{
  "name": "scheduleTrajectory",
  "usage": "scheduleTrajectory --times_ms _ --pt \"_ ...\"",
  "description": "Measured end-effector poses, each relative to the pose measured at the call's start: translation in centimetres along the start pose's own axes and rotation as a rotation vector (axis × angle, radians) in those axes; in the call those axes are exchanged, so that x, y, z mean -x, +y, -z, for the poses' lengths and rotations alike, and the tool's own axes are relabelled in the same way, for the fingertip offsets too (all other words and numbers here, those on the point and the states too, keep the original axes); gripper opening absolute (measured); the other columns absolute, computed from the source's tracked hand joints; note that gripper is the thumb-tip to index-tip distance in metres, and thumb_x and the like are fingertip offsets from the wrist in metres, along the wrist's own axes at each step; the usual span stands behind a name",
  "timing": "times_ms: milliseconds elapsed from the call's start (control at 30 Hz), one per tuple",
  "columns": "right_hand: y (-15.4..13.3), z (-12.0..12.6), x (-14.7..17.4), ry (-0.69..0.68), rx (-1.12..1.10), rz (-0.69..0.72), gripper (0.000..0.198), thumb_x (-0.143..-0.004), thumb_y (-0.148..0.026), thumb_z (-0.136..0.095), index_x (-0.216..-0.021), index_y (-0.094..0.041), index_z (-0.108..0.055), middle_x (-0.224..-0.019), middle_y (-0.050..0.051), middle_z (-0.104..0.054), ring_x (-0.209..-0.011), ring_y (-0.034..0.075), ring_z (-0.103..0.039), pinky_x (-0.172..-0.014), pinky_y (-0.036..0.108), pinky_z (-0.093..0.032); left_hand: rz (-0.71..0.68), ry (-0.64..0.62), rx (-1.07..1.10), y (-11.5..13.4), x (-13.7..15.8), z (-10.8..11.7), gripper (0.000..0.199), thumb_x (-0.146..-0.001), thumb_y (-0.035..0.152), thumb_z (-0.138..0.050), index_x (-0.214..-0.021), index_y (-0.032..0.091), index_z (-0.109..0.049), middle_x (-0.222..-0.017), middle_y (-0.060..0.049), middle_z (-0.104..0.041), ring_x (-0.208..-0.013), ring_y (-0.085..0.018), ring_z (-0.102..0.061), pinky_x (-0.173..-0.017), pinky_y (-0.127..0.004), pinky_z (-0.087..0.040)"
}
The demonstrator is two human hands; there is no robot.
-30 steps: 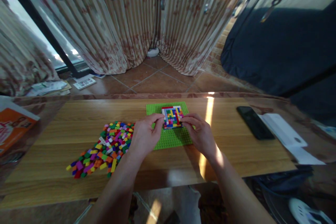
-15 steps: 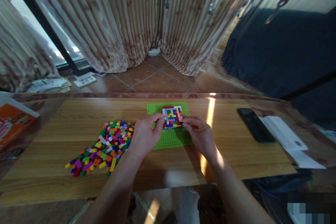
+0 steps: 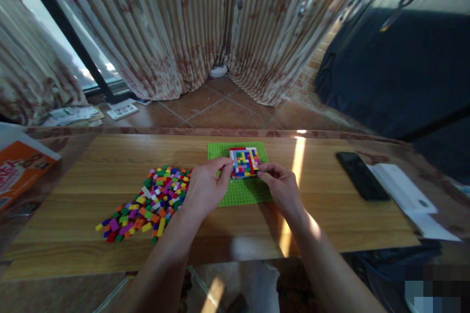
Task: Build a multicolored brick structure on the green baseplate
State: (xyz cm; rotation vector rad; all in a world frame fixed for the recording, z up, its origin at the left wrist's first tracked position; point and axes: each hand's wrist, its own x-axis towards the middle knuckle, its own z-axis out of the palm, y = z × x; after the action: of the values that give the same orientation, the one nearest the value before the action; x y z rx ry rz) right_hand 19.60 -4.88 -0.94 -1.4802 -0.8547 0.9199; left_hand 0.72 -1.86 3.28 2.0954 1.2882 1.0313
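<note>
A square build of colourful toy bricks (image 3: 244, 162) sits on a green studded baseplate (image 3: 244, 198). My left hand (image 3: 209, 181) is closed at the build's left side, thumb and forefinger meeting on its edge. At the lower right corner, my right hand (image 3: 282, 186) pinches the build's edge with thumb and fingers; a small dark spot shows at those fingertips, too small to name. Left of the baseplate lies a loose heap of mixed toy bricks (image 3: 157, 200), partly hidden behind my left hand and forearm.
The wooden table (image 3: 319, 225) carries a black phone (image 3: 362, 176) and a white box-like object (image 3: 404, 188) on the right. An orange and white package (image 3: 24, 168) lies at the far left. Striped curtains (image 3: 183, 34) hang beyond the table.
The whole view has shifted slightly, so the table things appear a little further right. My right fingertips have moved slightly outward along the build's right corner; the left pinch looks the same.
</note>
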Motion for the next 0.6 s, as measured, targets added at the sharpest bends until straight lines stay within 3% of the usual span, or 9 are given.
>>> scheduleTrajectory --times_ms 300,467,600 --pt "-0.1 -0.4 0.0 0.030 -0.020 -0.012 0.019 -0.057 -0.030 -0.076 -0.072 -0.018 -0.070 -0.070 0.001 -0.071 -0.066 0.016 -0.063 -0.061 0.029 -0.049 -0.001 0.002 -0.002 -0.1 0.0 -0.1 0.021 -0.088 0.024 -0.054 -0.092 0.021 -0.074 -0.087 -0.004 -0.077 -0.077 -0.018 -0.070 -0.072 -0.026 -0.051" --pt "0.4 0.2 -0.2 -0.059 0.036 0.015 0.021 -0.063 -0.034 -0.074 -0.076 -0.018 -0.069 -0.073 0.002 -0.071 -0.065 0.015 -0.063 -0.059 0.028 -0.049 0.005 0.031 0.015 -0.4 -0.1 0.7 0.020 -0.087 0.023 -0.054 -0.090 0.022 -0.074 -0.086 -0.003 -0.077 -0.077 -0.017 -0.070 -0.071 -0.025 -0.051" --pt "0.0 0.3 0.5 0.065 0.169 0.206 0.017 -0.070 -0.033 -0.072 -0.080 -0.019 -0.069 -0.074 0.001 -0.068 -0.062 0.014 -0.059 -0.057 0.028 -0.047 0.048 0.140 0.058 -1.4 -0.3 2.0 0.020 -0.087 0.026 -0.055 -0.092 0.020 -0.074 -0.089 -0.004 -0.077 -0.081 -0.017 -0.071 -0.075 -0.027 -0.052"
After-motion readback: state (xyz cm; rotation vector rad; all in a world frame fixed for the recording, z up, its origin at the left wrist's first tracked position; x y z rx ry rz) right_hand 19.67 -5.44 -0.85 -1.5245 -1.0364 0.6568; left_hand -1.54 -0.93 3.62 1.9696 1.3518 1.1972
